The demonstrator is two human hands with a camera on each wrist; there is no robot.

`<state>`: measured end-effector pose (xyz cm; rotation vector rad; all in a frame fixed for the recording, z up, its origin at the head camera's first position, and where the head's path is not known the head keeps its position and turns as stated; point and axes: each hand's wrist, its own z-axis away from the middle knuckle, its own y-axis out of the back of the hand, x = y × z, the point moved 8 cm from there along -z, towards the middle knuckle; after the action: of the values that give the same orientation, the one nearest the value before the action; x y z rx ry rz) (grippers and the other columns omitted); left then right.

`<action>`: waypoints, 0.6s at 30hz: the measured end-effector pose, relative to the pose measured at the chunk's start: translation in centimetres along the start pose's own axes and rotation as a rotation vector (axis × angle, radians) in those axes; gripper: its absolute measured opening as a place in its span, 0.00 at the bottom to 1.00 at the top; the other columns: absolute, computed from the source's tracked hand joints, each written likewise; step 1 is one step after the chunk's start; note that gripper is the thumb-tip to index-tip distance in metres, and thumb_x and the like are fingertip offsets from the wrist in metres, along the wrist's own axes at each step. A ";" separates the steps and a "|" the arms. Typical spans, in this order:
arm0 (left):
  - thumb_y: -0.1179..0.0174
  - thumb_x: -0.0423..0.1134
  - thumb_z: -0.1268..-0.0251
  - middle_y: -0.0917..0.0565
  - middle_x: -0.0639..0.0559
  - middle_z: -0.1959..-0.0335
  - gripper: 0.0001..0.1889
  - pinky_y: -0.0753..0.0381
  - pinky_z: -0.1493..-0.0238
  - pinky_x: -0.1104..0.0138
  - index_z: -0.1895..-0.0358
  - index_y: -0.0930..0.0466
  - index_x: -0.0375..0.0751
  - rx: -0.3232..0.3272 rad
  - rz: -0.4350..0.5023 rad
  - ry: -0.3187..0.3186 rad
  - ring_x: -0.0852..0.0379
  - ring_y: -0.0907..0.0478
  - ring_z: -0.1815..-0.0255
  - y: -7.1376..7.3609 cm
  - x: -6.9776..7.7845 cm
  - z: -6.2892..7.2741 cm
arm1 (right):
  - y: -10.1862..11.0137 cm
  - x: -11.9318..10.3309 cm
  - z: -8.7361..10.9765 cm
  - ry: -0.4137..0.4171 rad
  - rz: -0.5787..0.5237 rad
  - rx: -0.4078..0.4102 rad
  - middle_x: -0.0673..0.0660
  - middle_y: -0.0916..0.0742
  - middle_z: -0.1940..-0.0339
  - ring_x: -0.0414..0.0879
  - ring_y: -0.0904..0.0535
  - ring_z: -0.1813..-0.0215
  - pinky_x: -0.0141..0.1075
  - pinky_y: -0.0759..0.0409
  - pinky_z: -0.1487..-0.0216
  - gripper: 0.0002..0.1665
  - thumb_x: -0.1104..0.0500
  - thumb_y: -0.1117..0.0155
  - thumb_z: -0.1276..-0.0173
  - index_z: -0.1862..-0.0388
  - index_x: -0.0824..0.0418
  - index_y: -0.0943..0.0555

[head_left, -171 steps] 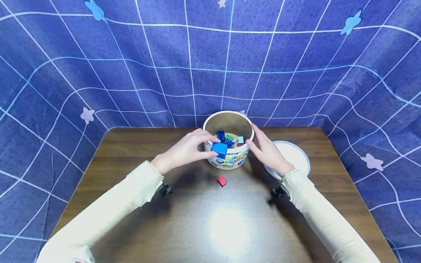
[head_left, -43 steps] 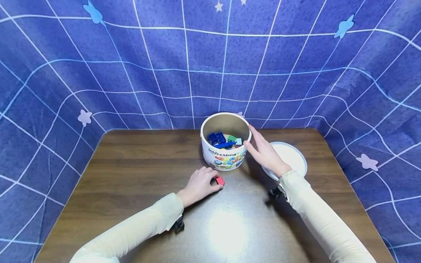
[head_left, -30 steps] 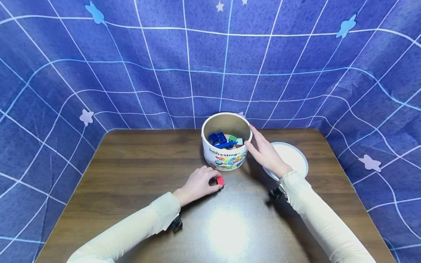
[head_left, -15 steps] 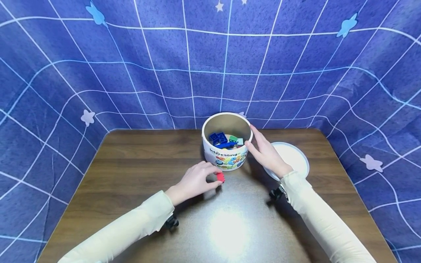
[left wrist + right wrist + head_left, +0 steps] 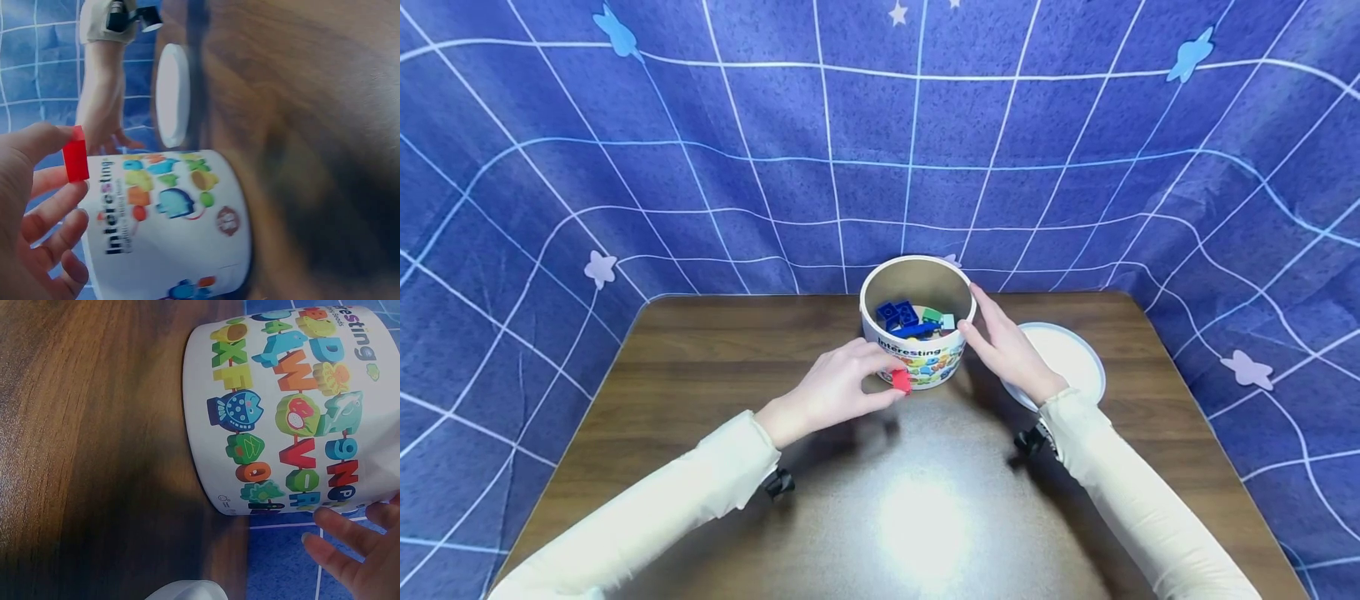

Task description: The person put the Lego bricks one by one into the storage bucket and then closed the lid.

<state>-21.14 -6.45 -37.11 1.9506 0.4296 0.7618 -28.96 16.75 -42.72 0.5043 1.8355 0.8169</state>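
Observation:
My left hand (image 5: 842,383) pinches a small red toy brick (image 5: 901,382) between thumb and index finger. The brick is raised off the table, in front of the printed wall of a round white bucket (image 5: 940,360). In the left wrist view the red brick (image 5: 75,157) overlaps the bucket (image 5: 169,250) near its lettering, with the other fingers loosely bent below. My right hand (image 5: 1011,354) rests against the bucket's right side, thumb and fingers fairly straight at the rim. Inside the bucket lie dark blue bricks (image 5: 904,313), a green brick (image 5: 932,315) and a pale brick (image 5: 947,322).
A round white lid (image 5: 1067,358) with a pale blue edge lies on the wooden table (image 5: 700,375), right of the bucket and partly under my right forearm. A blue curtain (image 5: 880,192) with a white grid rises behind the table.
Earlier my left hand held a blue brick at the bucket; it is out of that hand now. The hand then took the red brick from the table and lifted it toward the bucket. Right hand stays.

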 end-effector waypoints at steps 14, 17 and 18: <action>0.26 0.49 0.36 0.12 0.53 0.54 0.17 0.15 0.52 0.56 0.48 0.10 0.47 0.000 0.052 0.058 0.52 0.18 0.52 3.4 -1.3 -3.6 | -0.3 -0.1 0.0 -0.023 -0.011 -0.021 0.61 0.38 0.15 0.62 0.22 0.32 0.58 0.28 0.28 0.46 0.36 0.51 0.18 0.12 0.53 0.53; 0.26 0.48 0.35 0.12 0.53 0.54 0.16 0.16 0.49 0.57 0.48 0.10 0.47 -0.004 0.058 0.083 0.52 0.19 0.51 3.6 -2.1 -4.6 | -0.2 -0.1 0.0 -0.031 -0.013 -0.023 0.61 0.38 0.15 0.62 0.21 0.32 0.58 0.27 0.28 0.47 0.36 0.51 0.18 0.12 0.52 0.53; 0.26 0.48 0.35 0.12 0.53 0.53 0.16 0.17 0.49 0.56 0.47 0.10 0.46 -0.005 0.059 0.087 0.52 0.19 0.51 3.7 -2.4 -4.9 | -0.2 -0.1 0.0 -0.031 -0.011 -0.025 0.61 0.38 0.15 0.62 0.22 0.32 0.58 0.27 0.28 0.47 0.36 0.51 0.18 0.12 0.52 0.54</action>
<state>-26.27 -6.30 -32.97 1.9382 0.4237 0.8877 -28.92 16.55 -42.81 0.4881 1.7961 0.8188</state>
